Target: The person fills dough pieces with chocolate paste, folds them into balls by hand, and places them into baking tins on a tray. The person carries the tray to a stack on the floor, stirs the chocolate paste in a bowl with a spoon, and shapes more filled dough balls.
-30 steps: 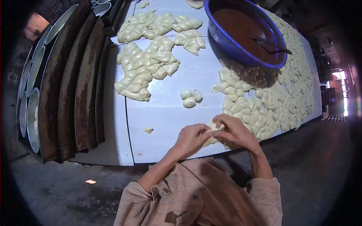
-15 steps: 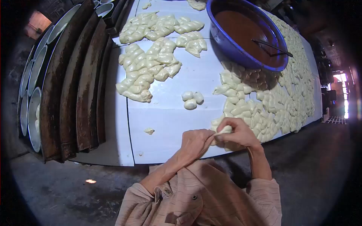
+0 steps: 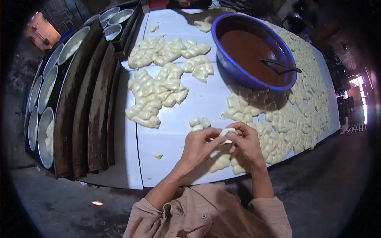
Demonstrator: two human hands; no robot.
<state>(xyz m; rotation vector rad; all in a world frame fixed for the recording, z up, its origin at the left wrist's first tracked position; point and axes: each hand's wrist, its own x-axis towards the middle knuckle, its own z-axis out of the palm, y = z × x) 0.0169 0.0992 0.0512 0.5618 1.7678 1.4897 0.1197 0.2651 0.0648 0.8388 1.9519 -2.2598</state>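
Note:
A small pale piece of dough [image 3: 228,132] is pinched between the fingertips of both my hands, just above the table. My left hand [image 3: 197,147] grips it from the left, thumb and forefinger closed. From the other side my right hand [image 3: 247,146] holds the same piece with thumb and fingers bent around it. Just beyond my left fingers lies a cluster of small dough balls [image 3: 199,123], partly covered by the hand. Flattened dough pieces [image 3: 219,163] lie beneath and behind my right hand, joining the wide spread of dough [image 3: 285,127] at the right.
A blue basin [image 3: 238,78] of brown liquid or paste [image 3: 246,49] stands at the back right, a dark-handled utensil [image 3: 279,65] in it. Joined dough lumps [image 3: 156,89] and a scrap [image 3: 157,156] lie left. Long dark trays [image 3: 95,119] and metal tins [image 3: 46,139] stand at the left edge.
Both hands have moved away from the table's front edge, up toward the dough balls, still with dough between them. The view has tilted, so the table appears lower.

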